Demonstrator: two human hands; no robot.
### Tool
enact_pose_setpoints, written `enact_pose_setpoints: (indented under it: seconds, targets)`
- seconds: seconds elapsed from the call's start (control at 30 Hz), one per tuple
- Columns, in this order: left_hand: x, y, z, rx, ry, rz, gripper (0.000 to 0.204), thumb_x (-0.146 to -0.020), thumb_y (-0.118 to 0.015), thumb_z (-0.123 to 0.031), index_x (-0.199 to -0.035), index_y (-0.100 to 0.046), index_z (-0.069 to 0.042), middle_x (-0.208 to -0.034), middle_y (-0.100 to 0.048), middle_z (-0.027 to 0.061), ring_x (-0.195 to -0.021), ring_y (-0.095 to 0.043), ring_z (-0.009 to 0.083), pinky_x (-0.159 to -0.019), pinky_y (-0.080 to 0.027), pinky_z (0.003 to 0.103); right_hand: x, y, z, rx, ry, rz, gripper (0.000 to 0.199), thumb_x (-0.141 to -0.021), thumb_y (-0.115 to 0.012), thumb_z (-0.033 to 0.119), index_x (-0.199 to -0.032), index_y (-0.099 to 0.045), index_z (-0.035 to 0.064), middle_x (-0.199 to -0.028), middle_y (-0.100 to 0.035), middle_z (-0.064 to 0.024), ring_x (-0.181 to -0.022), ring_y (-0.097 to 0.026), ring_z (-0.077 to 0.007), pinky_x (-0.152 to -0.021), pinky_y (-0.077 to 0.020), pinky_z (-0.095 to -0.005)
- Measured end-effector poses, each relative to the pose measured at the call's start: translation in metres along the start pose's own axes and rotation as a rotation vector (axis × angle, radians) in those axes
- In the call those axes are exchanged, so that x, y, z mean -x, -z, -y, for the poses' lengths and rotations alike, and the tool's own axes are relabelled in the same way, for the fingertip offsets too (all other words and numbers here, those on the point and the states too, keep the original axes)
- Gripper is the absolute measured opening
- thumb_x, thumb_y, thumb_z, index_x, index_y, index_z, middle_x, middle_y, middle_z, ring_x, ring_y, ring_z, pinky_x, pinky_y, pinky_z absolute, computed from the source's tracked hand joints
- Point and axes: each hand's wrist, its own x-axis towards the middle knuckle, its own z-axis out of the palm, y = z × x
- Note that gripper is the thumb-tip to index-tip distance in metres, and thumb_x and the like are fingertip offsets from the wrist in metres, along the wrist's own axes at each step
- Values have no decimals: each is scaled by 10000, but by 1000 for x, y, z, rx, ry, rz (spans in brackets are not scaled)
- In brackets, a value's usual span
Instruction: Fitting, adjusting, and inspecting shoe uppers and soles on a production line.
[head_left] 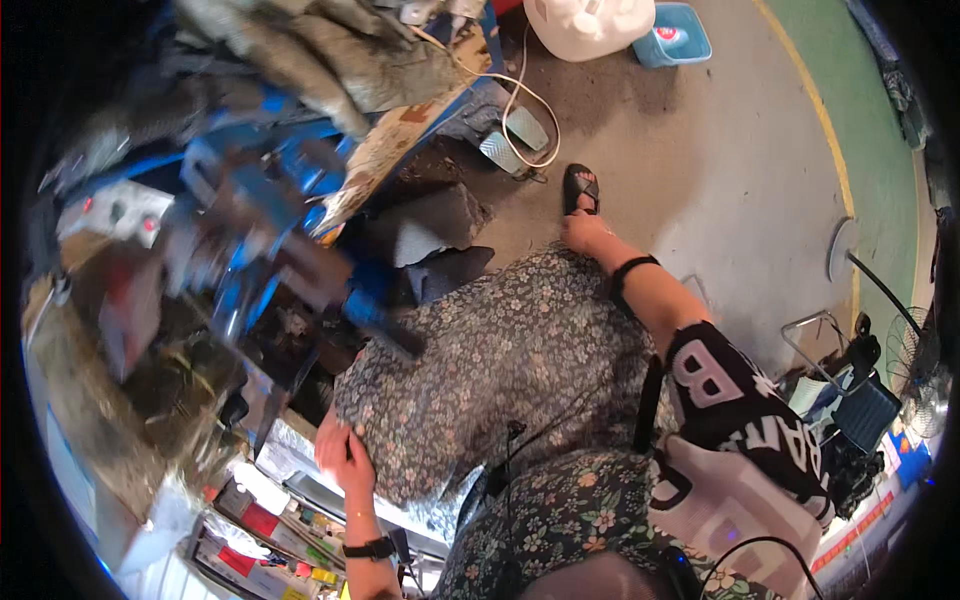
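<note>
My left hand (346,460) hangs beside the left edge of the floral apron (480,360). Its fingers look loosely apart, with nothing visible in them, and a dark band circles the wrist. My right hand (588,234) is at the far edge of the apron, just above my sandalled foot (581,189). Its fingers are mostly hidden, so I cannot tell whether they grip the cloth. To the left, a blue machine (250,210) with metal parts is smeared by motion. Neither hand visibly touches it.
Dirty work gloves (330,60) lie on a worn bench edge (385,150). A pale cable (556,125) loops down to a foot pedal (505,150). Beyond stand a white jug (590,25) and a blue bin (685,40). A fan (910,360) stands right.
</note>
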Motion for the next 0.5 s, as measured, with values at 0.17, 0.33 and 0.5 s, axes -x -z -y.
enact_pose_setpoints:
  seconds: [0.17,0.33,0.5]
  targets:
    - [17,19,16,-76,-95,173,176,-882,-626,-111,-983,-607,32,-1001,-647,187,-921,-588,362,-817,-463,449,-85,-54,-24,-219,-222,39,447,-871,-597,326,-1250,-570,89,-1328,-503,-154,-1183,-521,-348,-962,-468,-450]
    - [-35,46,-32,-152,16,309,145,-899,-579,-123,-950,-614,8,-921,-631,167,-882,-582,365,-806,-438,452,-126,-55,-27,-234,-309,80,426,-914,-503,180,-1326,-523,76,-1481,-302,-164,-1300,-408,-344,-1030,-405,-446]
    - [-97,48,-66,-207,-16,430,288,-959,-520,-205,-872,-651,37,-788,-649,172,-640,-586,331,-609,-479,427,-167,-64,-46,-109,-311,272,443,-936,-455,208,-1362,-495,94,-1582,-186,-146,-1354,-360,-326,-1063,-364,-448]
